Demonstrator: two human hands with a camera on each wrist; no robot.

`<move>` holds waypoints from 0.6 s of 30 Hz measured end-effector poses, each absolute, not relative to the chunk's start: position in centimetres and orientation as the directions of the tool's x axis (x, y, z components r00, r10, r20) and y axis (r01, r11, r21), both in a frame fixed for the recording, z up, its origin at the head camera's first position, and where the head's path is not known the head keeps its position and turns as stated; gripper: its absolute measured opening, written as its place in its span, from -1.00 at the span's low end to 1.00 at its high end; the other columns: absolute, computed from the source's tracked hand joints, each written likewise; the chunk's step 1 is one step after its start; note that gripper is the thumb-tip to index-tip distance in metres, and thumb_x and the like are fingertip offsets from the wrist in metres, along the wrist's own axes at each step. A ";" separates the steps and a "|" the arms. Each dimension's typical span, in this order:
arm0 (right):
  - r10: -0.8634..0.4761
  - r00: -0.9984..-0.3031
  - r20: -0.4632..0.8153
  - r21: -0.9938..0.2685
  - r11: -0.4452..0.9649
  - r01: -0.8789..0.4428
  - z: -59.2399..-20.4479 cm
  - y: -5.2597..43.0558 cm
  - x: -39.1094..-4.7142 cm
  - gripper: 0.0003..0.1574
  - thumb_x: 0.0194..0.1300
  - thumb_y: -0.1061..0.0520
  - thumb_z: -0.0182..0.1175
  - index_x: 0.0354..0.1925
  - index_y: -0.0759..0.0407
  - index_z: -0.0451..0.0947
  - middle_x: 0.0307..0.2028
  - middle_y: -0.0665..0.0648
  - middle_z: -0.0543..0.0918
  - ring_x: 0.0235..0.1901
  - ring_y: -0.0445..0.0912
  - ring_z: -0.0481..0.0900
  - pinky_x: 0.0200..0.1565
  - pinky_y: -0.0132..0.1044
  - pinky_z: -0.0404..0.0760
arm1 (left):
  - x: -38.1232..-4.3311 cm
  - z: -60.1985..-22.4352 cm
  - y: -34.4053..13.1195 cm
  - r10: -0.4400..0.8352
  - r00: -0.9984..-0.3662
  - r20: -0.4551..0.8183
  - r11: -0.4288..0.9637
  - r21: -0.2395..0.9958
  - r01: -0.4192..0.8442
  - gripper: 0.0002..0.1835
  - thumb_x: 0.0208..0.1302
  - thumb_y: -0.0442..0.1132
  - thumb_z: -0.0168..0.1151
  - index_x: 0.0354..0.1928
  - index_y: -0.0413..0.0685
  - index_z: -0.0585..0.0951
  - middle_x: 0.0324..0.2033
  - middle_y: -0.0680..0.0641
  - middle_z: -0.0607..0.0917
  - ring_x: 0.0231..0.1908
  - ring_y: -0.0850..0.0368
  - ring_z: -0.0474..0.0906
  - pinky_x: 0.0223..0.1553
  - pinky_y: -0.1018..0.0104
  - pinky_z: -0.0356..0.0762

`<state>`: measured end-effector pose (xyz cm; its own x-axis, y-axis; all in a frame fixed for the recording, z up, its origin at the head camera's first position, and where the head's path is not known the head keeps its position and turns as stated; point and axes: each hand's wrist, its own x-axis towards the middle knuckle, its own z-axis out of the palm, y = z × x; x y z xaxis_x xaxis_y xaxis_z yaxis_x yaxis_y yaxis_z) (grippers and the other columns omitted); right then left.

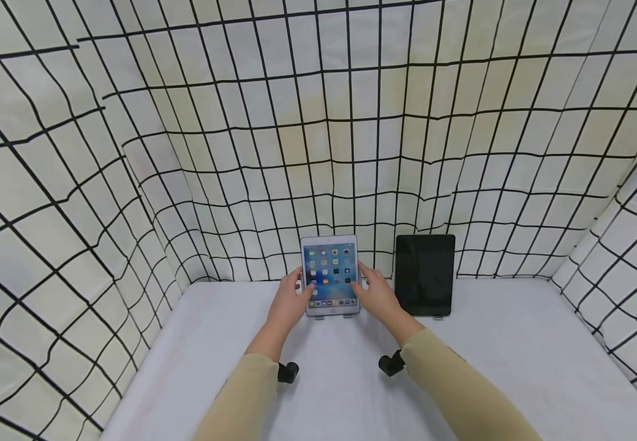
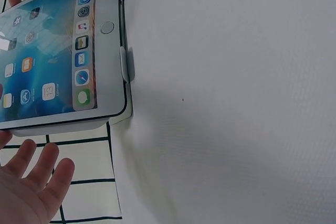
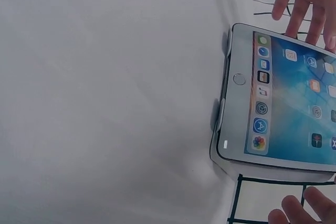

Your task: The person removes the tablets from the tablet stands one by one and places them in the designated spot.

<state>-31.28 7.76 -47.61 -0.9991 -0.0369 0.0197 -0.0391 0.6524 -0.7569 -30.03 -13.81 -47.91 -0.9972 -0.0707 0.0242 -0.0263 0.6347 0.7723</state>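
Note:
A white tablet, its screen lit with app icons, leans upright on a stand whose small lower clips show under its bottom edge. My left hand holds its left side, thumb on the front and a finger at the edge. On the opposite side my right hand grips the tablet the same way. The left wrist view shows the other fingers of the left hand spread off the tablet's edge. Several fingertips of the right hand show beside the tablet in the right wrist view; the rest is cut off.
A black tablet with a dark screen stands to the right of the white one, close to my right hand. Both stand at the back of a white-covered table, against a white cloth wall with black grid lines.

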 end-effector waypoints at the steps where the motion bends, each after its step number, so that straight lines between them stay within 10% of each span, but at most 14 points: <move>1: -0.033 -0.999 0.017 -0.767 0.641 -0.034 -47.6 7.8 -31.2 -0.23 0.28 -0.18 0.07 0.39 -0.25 0.06 0.29 0.09 0.24 0.24 0.04 0.29 0.15 0.10 0.33 | -30.0 -47.9 -13.8 -0.073 -0.997 0.027 0.640 0.768 -0.026 -0.32 0.27 0.16 0.05 0.38 0.24 0.12 0.29 0.02 0.23 0.22 0.02 0.29 0.09 -0.02 0.37; 18: -0.009 -0.977 0.214 -0.750 0.640 -0.170 -49.0 7.7 -30.5 -0.30 0.27 0.02 0.12 0.34 -0.22 0.19 -0.01 0.03 0.44 -0.05 -0.03 0.46 -0.09 -0.16 0.48 | -29.3 -48.5 -14.0 -0.154 -0.975 0.157 0.672 0.740 0.013 -0.48 0.31 -0.08 0.07 0.31 0.26 0.30 0.10 0.05 0.43 0.06 0.11 0.42 -0.05 0.12 0.45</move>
